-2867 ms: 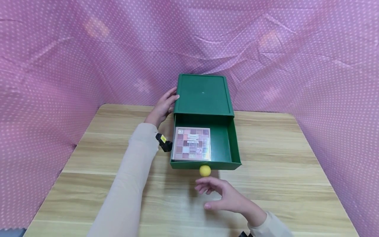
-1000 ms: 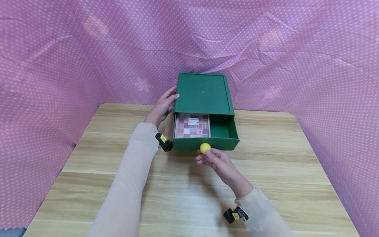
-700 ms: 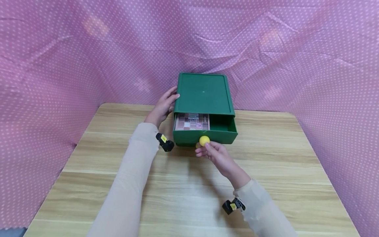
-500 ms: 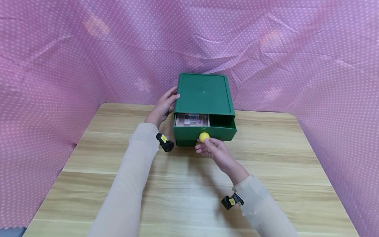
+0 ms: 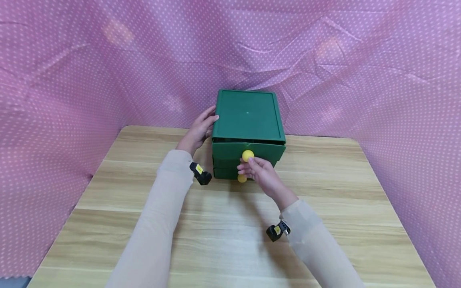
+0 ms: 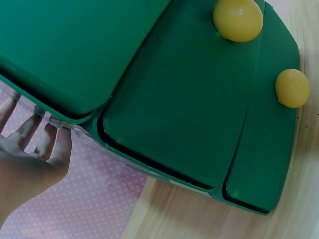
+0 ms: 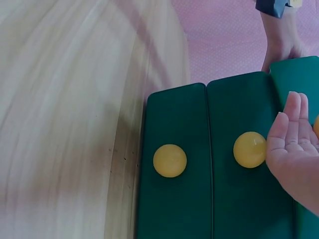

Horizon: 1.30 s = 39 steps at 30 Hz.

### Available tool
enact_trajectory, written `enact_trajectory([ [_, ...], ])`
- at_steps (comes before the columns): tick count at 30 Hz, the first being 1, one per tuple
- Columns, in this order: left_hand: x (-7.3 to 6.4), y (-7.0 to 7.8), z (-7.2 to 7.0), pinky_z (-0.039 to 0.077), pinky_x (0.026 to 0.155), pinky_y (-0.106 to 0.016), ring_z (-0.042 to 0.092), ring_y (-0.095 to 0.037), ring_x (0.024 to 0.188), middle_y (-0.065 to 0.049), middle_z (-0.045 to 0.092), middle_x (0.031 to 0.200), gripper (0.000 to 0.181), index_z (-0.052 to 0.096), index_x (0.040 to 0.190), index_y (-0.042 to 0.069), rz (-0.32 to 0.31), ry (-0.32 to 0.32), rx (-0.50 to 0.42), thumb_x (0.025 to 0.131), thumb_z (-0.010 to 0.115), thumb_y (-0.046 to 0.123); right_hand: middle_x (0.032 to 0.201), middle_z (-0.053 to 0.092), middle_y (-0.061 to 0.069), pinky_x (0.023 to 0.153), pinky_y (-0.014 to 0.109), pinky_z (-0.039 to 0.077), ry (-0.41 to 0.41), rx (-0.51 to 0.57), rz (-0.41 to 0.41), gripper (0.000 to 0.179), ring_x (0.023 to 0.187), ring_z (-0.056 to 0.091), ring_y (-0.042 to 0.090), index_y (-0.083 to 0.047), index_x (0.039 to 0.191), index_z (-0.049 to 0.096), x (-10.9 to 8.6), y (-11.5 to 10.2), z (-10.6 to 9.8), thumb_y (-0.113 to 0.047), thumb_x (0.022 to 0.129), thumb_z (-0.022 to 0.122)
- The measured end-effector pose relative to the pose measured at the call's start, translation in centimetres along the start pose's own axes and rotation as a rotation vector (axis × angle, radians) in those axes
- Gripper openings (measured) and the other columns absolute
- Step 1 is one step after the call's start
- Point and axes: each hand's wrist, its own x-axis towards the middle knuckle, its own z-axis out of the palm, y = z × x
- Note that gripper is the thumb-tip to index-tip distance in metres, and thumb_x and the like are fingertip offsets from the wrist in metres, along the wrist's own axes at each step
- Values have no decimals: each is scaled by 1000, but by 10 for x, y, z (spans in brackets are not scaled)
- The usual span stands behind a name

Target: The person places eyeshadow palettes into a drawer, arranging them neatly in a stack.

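A green drawer cabinet (image 5: 246, 116) with round yellow knobs stands at the back of the table. Its top drawer (image 5: 230, 151) sits nearly closed, with a thin dark gap under the cabinet top. My right hand (image 5: 264, 176) pinches the top drawer's knob (image 5: 247, 155), thumb on its near side and fingers below. Against the cabinet's left side rests my left hand (image 5: 197, 130); in the left wrist view its spread fingers (image 6: 47, 139) touch the side wall. The lower drawers' knobs (image 7: 249, 150) show in the right wrist view. The palette inside the top drawer is hidden.
The wooden table (image 5: 119, 192) extends in front of the cabinet and to both sides. A pink dotted cloth (image 5: 162, 60) hangs behind and around it. Each sleeve carries a small black wrist camera (image 5: 275, 231).
My right hand first reached the knob, then moved the top drawer backward into the cabinet. The makeup palette in it slid out of sight. My left hand stayed on the side.
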Motion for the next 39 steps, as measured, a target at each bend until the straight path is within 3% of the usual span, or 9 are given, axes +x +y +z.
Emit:
enact_trajectory([
  [8,0,0,2,41,80,-32,46,-20,103,4,35,131,47,34,133,23,3,1,10,88,50,21,91,57,8,89,46,33,42,1,19,49,84,56,19,14,118,38,9,-2,-2,-29,92,38],
  [16,1,-1,1,37,85,-36,44,-21,105,4,34,132,48,34,133,23,6,-1,-3,88,50,20,93,56,11,87,41,37,59,-17,27,46,85,55,20,12,117,40,12,-3,-1,-27,93,36],
  [25,2,0,-3,40,81,-34,47,-20,101,4,36,130,47,35,132,23,16,15,6,88,50,21,94,57,18,86,42,38,109,-133,110,47,85,57,24,10,115,44,10,-10,1,-31,92,38],
  [29,-1,3,-5,41,81,-33,48,-20,103,3,36,130,48,34,133,22,21,27,64,88,50,22,95,57,20,82,39,41,76,-308,166,47,89,55,30,10,111,48,6,-19,4,-32,92,39],
  [33,-5,9,-5,40,84,-34,46,-21,107,-3,35,131,48,33,134,17,34,43,172,88,50,23,98,58,13,81,35,42,-40,-609,137,41,93,54,27,5,109,52,-1,-34,11,-30,91,43],
  [36,-9,14,-4,40,85,-31,44,-20,110,-7,37,130,47,34,132,12,59,58,266,89,49,21,103,57,9,80,34,43,-117,-799,26,37,94,53,20,1,112,53,-7,-50,17,-28,90,46],
  [39,-13,18,-3,40,84,-28,44,-19,109,-10,43,124,42,39,128,6,125,54,392,89,49,18,111,54,10,82,34,42,-127,-938,-165,38,99,51,19,0,115,51,-14,-69,18,-27,89,47],
])
